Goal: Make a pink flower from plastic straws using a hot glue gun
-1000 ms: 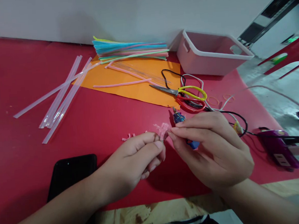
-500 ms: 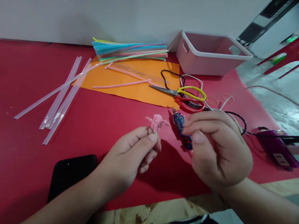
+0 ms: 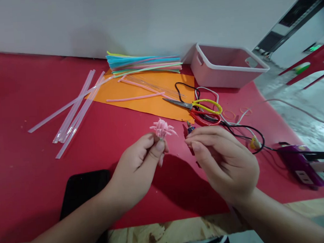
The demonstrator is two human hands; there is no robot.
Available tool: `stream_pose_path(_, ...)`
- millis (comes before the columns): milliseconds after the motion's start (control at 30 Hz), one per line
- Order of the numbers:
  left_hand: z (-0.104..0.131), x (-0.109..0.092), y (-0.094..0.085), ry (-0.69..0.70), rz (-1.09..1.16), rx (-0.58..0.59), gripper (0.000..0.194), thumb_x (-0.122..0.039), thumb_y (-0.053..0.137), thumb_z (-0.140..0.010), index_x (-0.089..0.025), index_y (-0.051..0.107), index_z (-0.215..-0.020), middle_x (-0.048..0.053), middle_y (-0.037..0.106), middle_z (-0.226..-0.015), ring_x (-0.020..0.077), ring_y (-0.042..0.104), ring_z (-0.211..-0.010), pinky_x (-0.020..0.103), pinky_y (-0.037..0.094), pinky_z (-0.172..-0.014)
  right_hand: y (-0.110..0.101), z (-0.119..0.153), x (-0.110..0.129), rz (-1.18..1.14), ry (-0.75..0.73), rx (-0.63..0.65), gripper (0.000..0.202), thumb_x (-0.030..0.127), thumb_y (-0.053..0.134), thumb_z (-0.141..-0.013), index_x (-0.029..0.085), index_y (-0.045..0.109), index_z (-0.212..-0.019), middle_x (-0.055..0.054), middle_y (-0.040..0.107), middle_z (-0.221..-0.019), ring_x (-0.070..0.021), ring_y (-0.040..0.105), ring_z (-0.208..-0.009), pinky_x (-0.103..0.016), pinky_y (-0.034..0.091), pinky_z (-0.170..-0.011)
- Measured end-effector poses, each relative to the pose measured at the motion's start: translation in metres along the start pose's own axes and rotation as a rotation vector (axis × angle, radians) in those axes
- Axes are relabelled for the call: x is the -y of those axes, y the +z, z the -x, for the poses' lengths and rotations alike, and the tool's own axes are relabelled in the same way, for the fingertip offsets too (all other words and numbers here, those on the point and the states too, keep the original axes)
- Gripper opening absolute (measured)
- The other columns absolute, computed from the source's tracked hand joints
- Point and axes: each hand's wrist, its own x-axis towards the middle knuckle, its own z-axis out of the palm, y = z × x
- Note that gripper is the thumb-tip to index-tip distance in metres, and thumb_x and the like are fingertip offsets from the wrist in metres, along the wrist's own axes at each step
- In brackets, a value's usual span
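My left hand (image 3: 139,169) pinches a small pink fuzzy flower (image 3: 162,128) by its greenish base between thumb and fingertips. Its thin petals spread outward at the top. To the right, my right hand (image 3: 227,161) is closed with thumb and fingertips together; whether anything is between them is hidden. Below and behind those fingers lies a blue glue gun (image 3: 190,128), mostly covered by the hand, with its metal nozzle showing. Just beyond it, scissors (image 3: 205,109) with one yellow and one red handle rest partly on an orange sheet (image 3: 147,107).
A bundle of coloured pipe cleaners (image 3: 143,61) lies by the wall beside a pink bin (image 3: 225,70). Clear plastic strips (image 3: 75,109) lie at left, a black phone (image 3: 83,188) near my left forearm. Cables (image 3: 242,127) run to a purple power strip (image 3: 306,163) at right.
The flower has turned, so its spread petals show more clearly. My right hand has moved slightly left and now covers more of the glue gun. The camera view has shifted a little.
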Motion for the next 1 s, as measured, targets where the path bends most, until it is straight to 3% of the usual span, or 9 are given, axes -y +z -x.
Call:
stream_pose_path(200,0.001,0.000,-0.002,0.001,0.009,-0.008,0.029,-0.034,0.045,-0.101,-0.020,0.053,-0.077,-0.005,0.051,-0.068,0.0105,0.046,-0.063,0.028,0.036,-0.065,0.003,0.002,0.000,-0.130,0.062,-0.004,0.010,0.013,0.060,-0.091,0.018,0.068,-0.092,-0.004,0.067,-0.090,-0.0143,0.065,-0.090,-0.028,0.052,-0.081)
stream_pose_path(333,0.001,-0.001,-0.001,0.005,0.015,-0.005,0.029,-0.034,0.045,-0.100,-0.020,0.052,-0.076,-0.005,0.050,-0.068,0.0108,0.046,-0.063,0.028,0.036,-0.065,0.008,-0.002,0.000,-0.625,0.341,0.012,0.022,0.021,0.047,-0.098,0.019,0.061,-0.081,0.000,0.057,-0.076,-0.0112,0.057,-0.067,-0.025,0.047,-0.061)
stream_pose_path(433,0.001,-0.001,-0.001,-0.002,0.018,-0.012,0.029,-0.035,0.045,-0.100,-0.020,0.053,-0.077,-0.005,0.051,-0.068,0.0109,0.046,-0.063,0.028,0.037,-0.065,0.010,-0.007,0.001,-0.972,0.566,0.000,0.026,0.022,0.048,-0.094,0.018,0.054,-0.069,0.002,0.050,-0.066,-0.0087,0.051,-0.054,-0.022,0.041,-0.051)
stream_pose_path(600,0.000,0.001,-0.001,-0.020,0.025,-0.020,0.030,-0.036,0.046,-0.100,-0.020,0.054,-0.076,-0.005,0.050,-0.069,0.0109,0.045,-0.063,0.028,0.036,-0.065,0.006,-0.014,0.003,-1.186,0.784,0.046,0.034,0.025,0.050,-0.092,0.017,0.047,-0.059,0.006,0.040,-0.054,-0.0051,0.041,-0.040,-0.019,0.034,-0.042)
stream_pose_path(700,0.000,0.000,0.000,-0.025,0.018,-0.020,0.030,-0.037,0.046,-0.100,-0.020,0.053,-0.076,-0.005,0.050,-0.068,0.0110,0.045,-0.063,0.028,0.036,-0.066,0.005,-0.014,0.003,-1.228,0.814,0.050,0.034,0.028,0.057,-0.091,0.016,0.053,-0.059,0.006,0.044,-0.054,-0.0041,0.043,-0.040,-0.017,0.036,-0.041)
stream_pose_path(833,0.001,-0.002,-0.001,-0.014,0.002,-0.019,0.031,-0.036,0.046,-0.100,-0.020,0.053,-0.075,-0.005,0.050,-0.068,0.0112,0.046,-0.063,0.027,0.037,-0.065,0.005,-0.013,0.003,-1.144,0.736,0.003,0.016,0.028,0.072,-0.084,0.017,0.071,-0.073,0.002,0.061,-0.064,-0.0059,0.057,-0.051,-0.016,0.047,-0.046)
stream_pose_path(1000,0.001,-0.002,-0.002,-0.011,-0.009,-0.032,0.030,-0.035,0.045,-0.100,-0.020,0.053,-0.075,-0.005,0.051,-0.067,0.0109,0.047,-0.062,0.027,0.037,-0.063,0.005,-0.012,0.003,-1.109,0.708,0.003,0.008,0.027,0.079,-0.078,0.020,0.077,-0.077,0.000,0.069,-0.069,-0.0060,0.062,-0.053,-0.016,0.053,-0.049)
